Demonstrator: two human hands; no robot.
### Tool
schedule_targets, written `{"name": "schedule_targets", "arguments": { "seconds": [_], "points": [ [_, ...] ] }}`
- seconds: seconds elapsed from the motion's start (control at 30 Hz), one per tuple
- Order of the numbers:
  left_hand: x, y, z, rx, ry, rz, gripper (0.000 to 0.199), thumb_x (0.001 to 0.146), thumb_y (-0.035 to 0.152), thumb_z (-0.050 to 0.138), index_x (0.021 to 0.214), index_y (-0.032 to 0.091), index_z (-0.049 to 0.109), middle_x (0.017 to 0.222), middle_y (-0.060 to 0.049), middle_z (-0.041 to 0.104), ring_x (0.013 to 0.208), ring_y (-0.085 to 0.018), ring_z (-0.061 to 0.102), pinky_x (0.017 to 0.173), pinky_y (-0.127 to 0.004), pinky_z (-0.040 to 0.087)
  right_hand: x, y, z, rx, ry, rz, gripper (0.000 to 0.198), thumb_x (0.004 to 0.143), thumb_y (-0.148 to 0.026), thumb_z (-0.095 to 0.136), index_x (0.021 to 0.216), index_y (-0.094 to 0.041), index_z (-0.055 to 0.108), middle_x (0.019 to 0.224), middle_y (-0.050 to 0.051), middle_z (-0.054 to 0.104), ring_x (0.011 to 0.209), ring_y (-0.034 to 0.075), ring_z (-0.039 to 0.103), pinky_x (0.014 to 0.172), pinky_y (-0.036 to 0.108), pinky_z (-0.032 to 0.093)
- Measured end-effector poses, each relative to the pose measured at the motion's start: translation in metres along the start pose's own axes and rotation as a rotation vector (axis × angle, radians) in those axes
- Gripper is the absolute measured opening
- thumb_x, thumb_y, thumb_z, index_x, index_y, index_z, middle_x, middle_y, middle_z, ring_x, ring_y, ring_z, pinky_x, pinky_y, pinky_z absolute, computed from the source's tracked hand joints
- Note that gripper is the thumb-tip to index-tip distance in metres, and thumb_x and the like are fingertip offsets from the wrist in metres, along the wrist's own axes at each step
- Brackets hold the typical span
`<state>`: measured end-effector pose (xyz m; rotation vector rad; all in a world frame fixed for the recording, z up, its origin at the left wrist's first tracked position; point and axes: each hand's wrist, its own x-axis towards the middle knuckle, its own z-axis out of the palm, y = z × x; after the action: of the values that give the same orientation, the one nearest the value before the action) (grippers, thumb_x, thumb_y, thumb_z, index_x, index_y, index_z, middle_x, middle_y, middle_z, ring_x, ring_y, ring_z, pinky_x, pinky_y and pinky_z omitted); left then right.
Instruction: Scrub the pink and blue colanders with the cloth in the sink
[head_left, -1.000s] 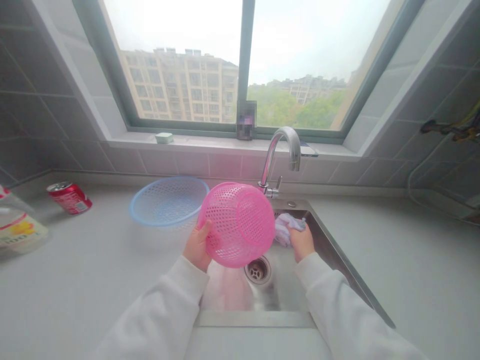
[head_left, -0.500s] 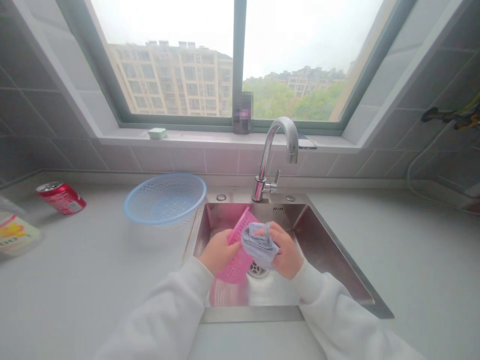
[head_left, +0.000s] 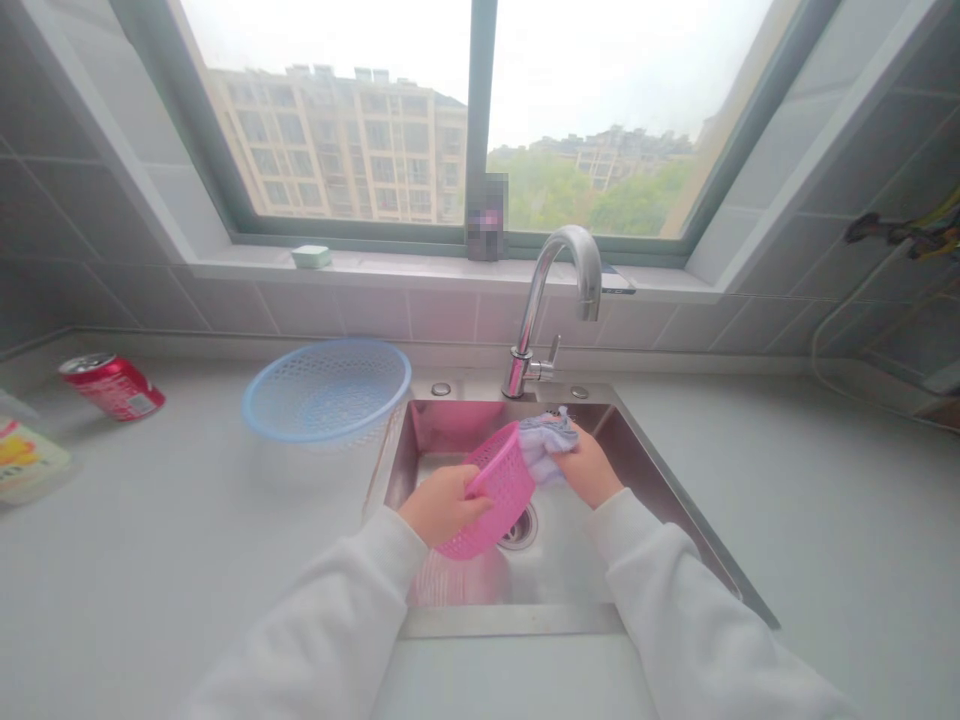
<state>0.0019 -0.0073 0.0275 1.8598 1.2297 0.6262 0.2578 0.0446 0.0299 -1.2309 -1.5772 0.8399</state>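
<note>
A pink perforated plastic basket (head_left: 501, 500) is tilted on its side above the steel sink (head_left: 570, 570). My left hand (head_left: 444, 505) is closed on its near-left rim, thumb on the outside. In my right hand (head_left: 589, 468) is a bunched, pale purple-grey cloth (head_left: 544, 445), pressed against the basket's far right rim. The fingers of that hand are partly hidden behind the cloth. Below the basket, the drain (head_left: 519, 528) shows in the sink floor.
A chrome faucet (head_left: 536, 300) rises behind the sink. To the left stand a pale blue mesh basket (head_left: 259, 405), a red can (head_left: 116, 388) and a partly visible yellow-and-white package (head_left: 30, 462). On the windowsill lies a pale green block (head_left: 310, 257).
My right hand has moved the cloth from in front of the basket to its far right rim. The pink basket has turned, showing more of its outer wall. The view has shifted slightly.
</note>
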Motion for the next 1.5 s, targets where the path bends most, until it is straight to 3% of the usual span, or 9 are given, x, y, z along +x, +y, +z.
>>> {"name": "schedule_targets", "arguments": {
  "seconds": [0.13, 0.33, 0.43, 0.6, 0.73, 0.93, 1.13, 1.37, 1.5],
  "points": [
    [0.002, -0.002, 0.003, 0.014, 0.017, 0.005, 0.013, 0.079, 0.028, 0.062, 0.072, 0.02, 0.057, 0.071, 0.001, 0.06, 0.07, -0.018, 0.054, 0.066, -0.029, 0.038, -0.005, -0.005, 0.01, -0.031, 0.007, 0.042, 0.029, 0.078, -0.037, 0.069, 0.1, -0.021, 0.075, 0.104, 0.01, 0.081, 0.099, 0.028, 0.073, 0.096, 0.043, 0.056],
    [0.007, -0.006, 0.006, -0.012, 0.103, 0.027, 0.014, 0.084, 0.03, 0.06, 0.079, 0.019, 0.066, 0.08, -0.004, 0.069, 0.078, -0.023, 0.061, 0.074, -0.032, 0.045, -0.026, -0.039, 0.028, -0.029, -0.162, -0.182, 0.025, 0.082, -0.033, 0.071, 0.102, -0.022, 0.079, 0.109, 0.009, 0.082, 0.103, 0.028, 0.075, 0.097, 0.041, 0.057],
    [0.009, -0.007, 0.005, -0.03, 0.093, 0.043, 0.015, 0.085, 0.031, 0.061, 0.081, 0.018, 0.068, 0.083, -0.005, 0.072, 0.082, -0.024, 0.064, 0.077, -0.033, 0.047, -0.029, -0.045, 0.033, -0.024, -0.244, -0.207, 0.023, 0.082, -0.032, 0.069, 0.1, -0.022, 0.079, 0.105, 0.009, 0.082, 0.1, 0.028, 0.077, 0.093, 0.04, 0.059],
    [0.006, -0.005, 0.001, -0.009, 0.053, 0.022, 0.007, 0.078, 0.025, 0.063, 0.075, 0.019, 0.062, 0.076, -0.001, 0.067, 0.074, -0.021, 0.061, 0.068, -0.03, 0.042, -0.012, -0.026, 0.011, -0.036, -0.068, -0.127, 0.023, 0.079, -0.035, 0.069, 0.096, -0.023, 0.079, 0.103, 0.008, 0.083, 0.101, 0.029, 0.076, 0.096, 0.043, 0.058],
    [0.001, 0.0, -0.002, -0.001, 0.023, 0.035, 0.012, 0.075, 0.027, 0.066, 0.07, 0.02, 0.058, 0.072, 0.002, 0.062, 0.073, -0.019, 0.057, 0.067, -0.029, 0.039, -0.004, -0.014, -0.005, -0.071, 0.063, -0.007, 0.025, 0.082, -0.039, 0.066, 0.097, -0.023, 0.078, 0.101, 0.008, 0.082, 0.095, 0.027, 0.075, 0.09, 0.043, 0.059],
    [0.002, -0.001, 0.002, -0.033, 0.037, 0.01, 0.006, 0.077, 0.025, 0.06, 0.075, 0.019, 0.061, 0.075, -0.001, 0.066, 0.073, -0.02, 0.06, 0.066, -0.029, 0.041, -0.017, -0.033, 0.012, -0.134, -0.088, -0.167, 0.023, 0.084, -0.034, 0.069, 0.101, -0.023, 0.08, 0.108, 0.01, 0.082, 0.105, 0.03, 0.074, 0.098, 0.046, 0.056],
    [0.007, -0.004, 0.004, -0.131, 0.028, 0.077, 0.022, 0.085, 0.038, 0.061, 0.081, 0.018, 0.067, 0.086, -0.005, 0.075, 0.086, -0.025, 0.066, 0.076, -0.031, 0.047, -0.036, -0.055, 0.032, -0.081, -0.277, -0.262, 0.021, 0.086, -0.038, 0.076, 0.1, -0.023, 0.081, 0.101, 0.007, 0.082, 0.094, 0.027, 0.077, 0.088, 0.039, 0.06],
    [0.003, -0.003, -0.001, -0.068, 0.026, 0.026, 0.009, 0.077, 0.027, 0.061, 0.074, 0.019, 0.059, 0.073, 0.001, 0.064, 0.072, -0.019, 0.057, 0.065, -0.028, 0.04, -0.011, -0.022, 0.004, -0.063, -0.041, -0.156, 0.025, 0.082, -0.036, 0.069, 0.101, -0.023, 0.079, 0.107, 0.008, 0.082, 0.103, 0.029, 0.075, 0.097, 0.043, 0.058],
    [-0.003, 0.001, -0.003, -0.038, -0.019, 0.049, 0.014, 0.075, 0.028, 0.064, 0.068, 0.019, 0.055, 0.07, 0.003, 0.058, 0.071, -0.017, 0.055, 0.066, -0.027, 0.037, 0.0, -0.001, -0.012, -0.141, 0.136, 0.045, 0.026, 0.085, -0.04, 0.064, 0.098, -0.023, 0.078, 0.099, 0.009, 0.081, 0.093, 0.028, 0.074, 0.086, 0.042, 0.058]
  ]
}}
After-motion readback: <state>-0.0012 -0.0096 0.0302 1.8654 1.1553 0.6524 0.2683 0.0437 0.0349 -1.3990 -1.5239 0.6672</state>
